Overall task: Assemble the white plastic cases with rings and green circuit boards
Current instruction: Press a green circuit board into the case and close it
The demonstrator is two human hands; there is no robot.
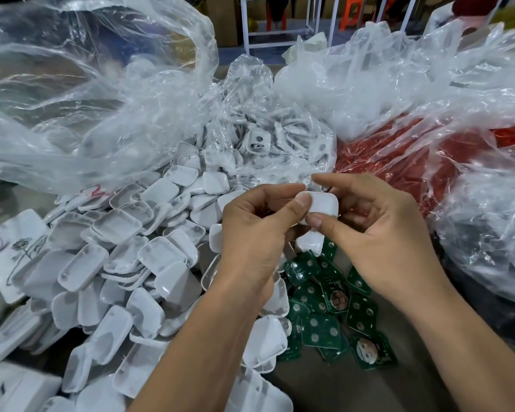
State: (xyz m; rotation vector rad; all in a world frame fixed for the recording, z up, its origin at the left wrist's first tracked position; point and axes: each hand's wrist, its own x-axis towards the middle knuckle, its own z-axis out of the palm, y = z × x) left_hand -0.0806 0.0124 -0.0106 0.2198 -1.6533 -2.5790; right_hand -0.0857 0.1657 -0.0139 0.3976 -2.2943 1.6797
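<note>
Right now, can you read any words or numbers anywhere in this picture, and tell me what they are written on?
No text here can be read for sure.
Red marker scrawl on the clear plastic bag: too crumpled to read.
Tiny white print on the green circuit boards: too small and blurred.
White phone case at the left: a drawn flower, no words I can make out.
White plastic case held by the left hand and right hand: no writing visible.

Case pile (125, 263) crowds left; boards (333, 316) below; bags (428, 99) wall off rear.
</note>
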